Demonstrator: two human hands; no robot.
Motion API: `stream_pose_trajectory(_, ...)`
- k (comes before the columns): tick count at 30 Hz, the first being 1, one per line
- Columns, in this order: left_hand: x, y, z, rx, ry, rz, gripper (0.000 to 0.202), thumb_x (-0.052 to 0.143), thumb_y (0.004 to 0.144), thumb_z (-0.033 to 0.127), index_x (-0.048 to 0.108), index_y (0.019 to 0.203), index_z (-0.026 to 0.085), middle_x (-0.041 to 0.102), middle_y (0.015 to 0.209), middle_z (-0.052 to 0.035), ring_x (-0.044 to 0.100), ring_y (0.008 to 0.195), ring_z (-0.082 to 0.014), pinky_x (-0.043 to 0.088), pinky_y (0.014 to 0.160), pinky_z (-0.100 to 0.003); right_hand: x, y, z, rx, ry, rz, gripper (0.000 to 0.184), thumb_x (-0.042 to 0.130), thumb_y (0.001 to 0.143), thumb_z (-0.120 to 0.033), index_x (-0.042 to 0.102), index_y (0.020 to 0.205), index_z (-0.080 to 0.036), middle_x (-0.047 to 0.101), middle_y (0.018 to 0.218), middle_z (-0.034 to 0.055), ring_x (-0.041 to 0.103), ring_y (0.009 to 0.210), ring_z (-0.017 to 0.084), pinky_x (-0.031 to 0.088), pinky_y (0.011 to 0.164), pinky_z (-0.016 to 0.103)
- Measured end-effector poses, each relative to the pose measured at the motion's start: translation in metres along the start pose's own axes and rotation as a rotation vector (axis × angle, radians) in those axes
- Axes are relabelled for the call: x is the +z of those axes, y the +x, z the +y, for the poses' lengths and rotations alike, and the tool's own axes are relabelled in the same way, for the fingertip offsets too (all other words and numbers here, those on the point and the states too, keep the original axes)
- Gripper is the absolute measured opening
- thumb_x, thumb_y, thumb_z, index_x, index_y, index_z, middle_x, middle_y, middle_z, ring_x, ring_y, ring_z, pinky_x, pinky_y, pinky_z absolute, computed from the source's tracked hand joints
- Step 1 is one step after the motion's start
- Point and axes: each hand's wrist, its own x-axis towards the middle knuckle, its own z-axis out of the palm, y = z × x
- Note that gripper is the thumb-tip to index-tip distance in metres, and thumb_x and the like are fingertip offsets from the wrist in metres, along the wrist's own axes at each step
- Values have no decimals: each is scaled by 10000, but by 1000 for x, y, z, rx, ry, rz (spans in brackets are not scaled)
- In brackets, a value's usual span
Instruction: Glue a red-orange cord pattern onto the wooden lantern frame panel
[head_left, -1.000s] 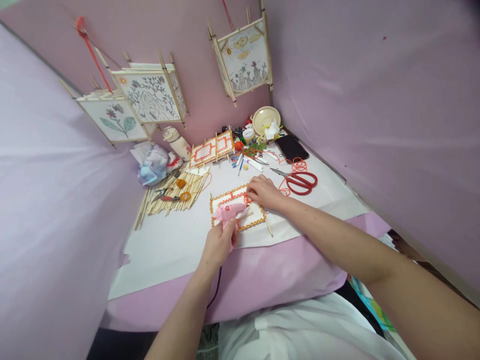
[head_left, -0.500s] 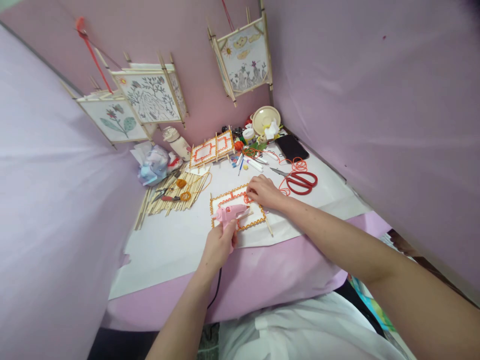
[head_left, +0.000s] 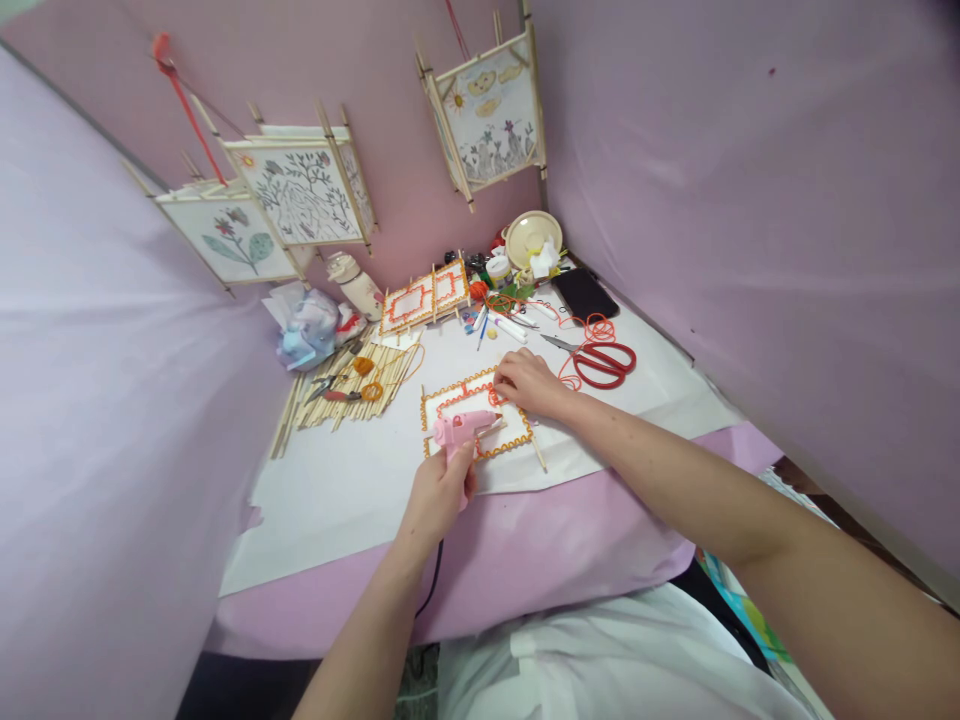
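Observation:
My left hand [head_left: 442,482] is wrapped round the handle of a pink glue gun [head_left: 461,428], its nozzle pointing right over a white panel [head_left: 517,425]. Wavy ochre cord and an inner line of orange cord run along this panel, which has thin sticks at its edges. My right hand [head_left: 527,382] rests at the panel's upper right with its fingers pinched on the orange cord [head_left: 495,396]. Part of that cord is hidden under the fingers. A loose length of orange cord trails from behind the right hand toward red-handled scissors [head_left: 602,365].
Thin sticks [head_left: 352,400] with pliers [head_left: 341,396] and ochre cord lie at left. At the back stand a bottle [head_left: 356,288] and a similar decorated panel [head_left: 426,300]. A phone [head_left: 585,296] lies at back right. Framed drawings [head_left: 304,197] hang above.
The glue gun's nozzle has tipped up very slightly near the right fingers. Both hands otherwise keep almost the same place and hold.

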Motion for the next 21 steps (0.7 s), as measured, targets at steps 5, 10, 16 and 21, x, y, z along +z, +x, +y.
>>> stream_pose_trajectory(5,0,0,2,-1,0,2,537,414,875,599,526,529,204,558,477,-11,524,480,-156,397,517,-258,0,-1,0,-5,1,0,136,570,900,-227,692,852,-192,639,993,63,479,992,226,340,824,330)
stream_pose_trajectory(10,0,1,0,-3,-7,3,541,411,878,601,526,527,206,551,470,-7,525,480,-159,401,528,-263,0,0,1,-7,8,-3,138,566,900,-219,693,854,-192,633,989,68,473,988,223,337,833,333)
stream_pose_trajectory(16,-4,-3,3,-13,57,-15,552,414,880,605,526,522,199,561,480,-11,521,484,-158,385,528,-263,3,0,3,-12,29,6,122,578,889,-213,695,861,-194,630,992,66,469,982,218,339,846,333)
stream_pose_trajectory(21,-26,-14,10,10,153,51,583,375,878,660,546,572,193,582,518,-18,556,535,-178,392,568,-271,1,-1,2,-17,40,16,126,565,894,-203,685,858,-193,632,995,60,473,987,212,342,840,323)
